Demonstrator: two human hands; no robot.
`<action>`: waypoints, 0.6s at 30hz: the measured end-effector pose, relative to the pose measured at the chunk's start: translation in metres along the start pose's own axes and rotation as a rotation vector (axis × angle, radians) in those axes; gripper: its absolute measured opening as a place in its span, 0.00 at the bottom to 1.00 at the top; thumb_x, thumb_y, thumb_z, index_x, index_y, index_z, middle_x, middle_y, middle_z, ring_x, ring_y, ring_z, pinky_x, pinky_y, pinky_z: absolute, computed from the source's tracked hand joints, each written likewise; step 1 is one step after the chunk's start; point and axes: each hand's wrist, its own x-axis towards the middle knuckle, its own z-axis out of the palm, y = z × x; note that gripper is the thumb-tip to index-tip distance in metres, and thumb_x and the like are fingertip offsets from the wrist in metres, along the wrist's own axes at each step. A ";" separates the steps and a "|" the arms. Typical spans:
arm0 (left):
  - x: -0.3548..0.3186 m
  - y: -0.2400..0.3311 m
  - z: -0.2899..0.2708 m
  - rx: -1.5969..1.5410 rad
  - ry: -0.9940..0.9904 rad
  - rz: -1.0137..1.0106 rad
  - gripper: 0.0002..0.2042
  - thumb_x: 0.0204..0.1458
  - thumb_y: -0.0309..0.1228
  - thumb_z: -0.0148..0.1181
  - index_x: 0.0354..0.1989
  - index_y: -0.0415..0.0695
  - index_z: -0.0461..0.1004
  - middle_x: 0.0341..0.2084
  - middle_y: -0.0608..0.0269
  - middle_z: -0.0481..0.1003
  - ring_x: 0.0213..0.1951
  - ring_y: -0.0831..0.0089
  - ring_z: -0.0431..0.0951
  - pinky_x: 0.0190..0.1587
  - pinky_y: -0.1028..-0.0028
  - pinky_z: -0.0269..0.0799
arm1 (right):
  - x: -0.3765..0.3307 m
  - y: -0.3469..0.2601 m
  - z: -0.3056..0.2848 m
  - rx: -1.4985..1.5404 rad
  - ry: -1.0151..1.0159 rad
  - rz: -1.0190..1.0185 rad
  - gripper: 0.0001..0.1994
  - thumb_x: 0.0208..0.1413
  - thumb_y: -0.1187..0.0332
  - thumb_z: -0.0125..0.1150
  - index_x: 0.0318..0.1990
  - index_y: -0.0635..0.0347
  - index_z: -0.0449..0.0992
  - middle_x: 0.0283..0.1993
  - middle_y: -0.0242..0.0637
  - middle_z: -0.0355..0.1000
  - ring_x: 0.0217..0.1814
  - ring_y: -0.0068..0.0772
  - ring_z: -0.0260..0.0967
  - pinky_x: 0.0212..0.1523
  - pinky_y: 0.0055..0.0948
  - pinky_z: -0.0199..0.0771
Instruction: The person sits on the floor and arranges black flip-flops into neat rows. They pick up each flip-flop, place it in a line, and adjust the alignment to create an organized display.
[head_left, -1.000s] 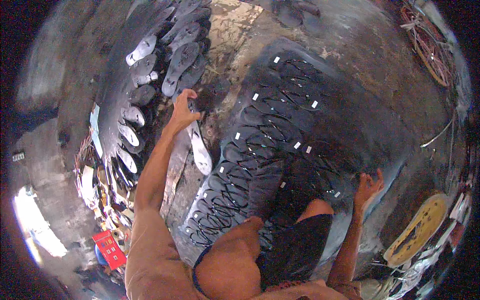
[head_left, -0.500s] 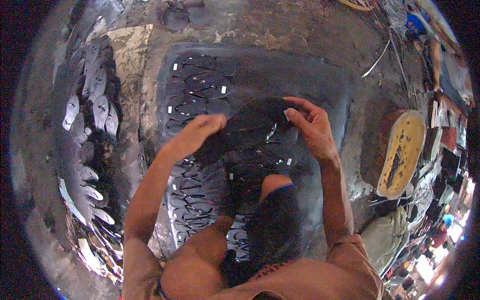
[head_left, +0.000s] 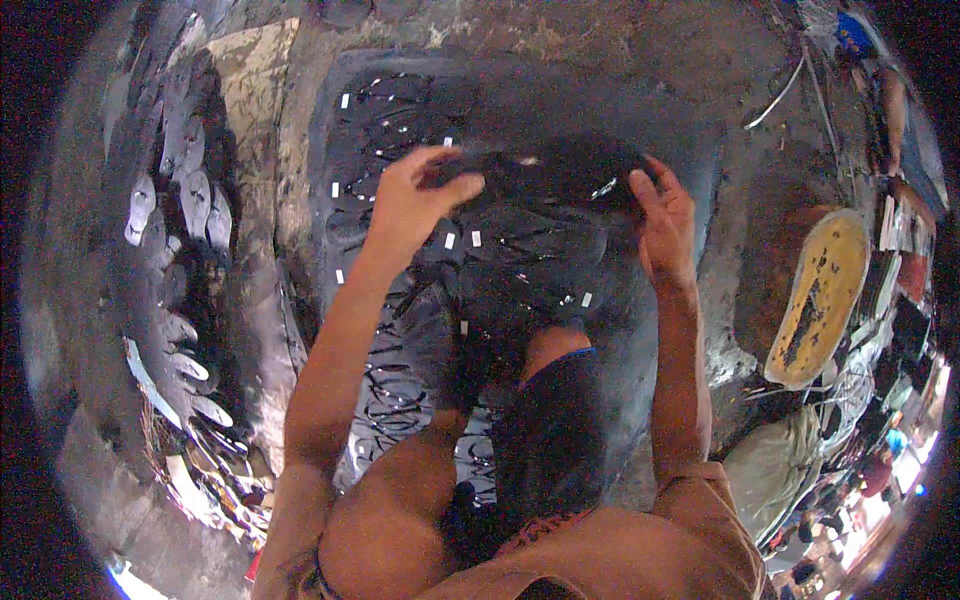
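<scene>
Out in front of me, a pair of black flip-flops (head_left: 570, 172) spans the space between my hands, dark and hard to tell apart. Fingers and thumb of my left hand (head_left: 422, 195) close round its left end. My right hand (head_left: 668, 205) pinches the right end, near a glinting strap. Below them on a dark mat (head_left: 655, 370) lie rows of black flip-flops (head_left: 545, 240), several with small white tags. Another column of flip-flops (head_left: 385, 190) runs along the mat's left side, partly behind my left hand.
Grey sole-shaped pieces (head_left: 195, 205) are strewn on the floor at the left. A yellow, black-spotted oblong tray-like piece (head_left: 820, 300) lies at the right, beside a pale sack (head_left: 775, 470). My knees rise between my arms over the mat.
Both hands have moved forward and apart, the right one also rightward, carrying the black flip-flops with them. More tagged flip-flops now show beneath. The view has shifted slightly.
</scene>
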 end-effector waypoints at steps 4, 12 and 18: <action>0.031 -0.058 0.001 0.341 0.361 0.156 0.24 0.47 0.34 0.83 0.47 0.32 0.81 0.43 0.52 0.84 0.40 0.69 0.85 0.43 0.69 0.82 | 0.004 0.027 -0.007 -0.197 0.000 0.032 0.21 0.68 0.64 0.67 0.65 0.63 0.75 0.53 0.37 0.81 0.50 0.28 0.79 0.56 0.31 0.79; 0.052 -0.108 0.008 0.753 0.370 0.342 0.22 0.44 0.34 0.83 0.47 0.36 0.85 0.36 0.49 0.86 0.37 0.60 0.88 0.42 0.66 0.82 | 0.008 0.076 -0.035 -0.426 0.040 0.072 0.21 0.63 0.66 0.73 0.62 0.58 0.78 0.44 0.34 0.81 0.43 0.22 0.78 0.40 0.25 0.80; 0.055 -0.112 0.023 0.713 0.421 0.361 0.19 0.42 0.33 0.82 0.40 0.36 0.85 0.32 0.50 0.86 0.35 0.59 0.88 0.40 0.64 0.81 | 0.016 0.074 -0.040 -0.571 0.075 0.091 0.20 0.61 0.65 0.75 0.59 0.58 0.81 0.41 0.34 0.81 0.42 0.21 0.78 0.40 0.24 0.80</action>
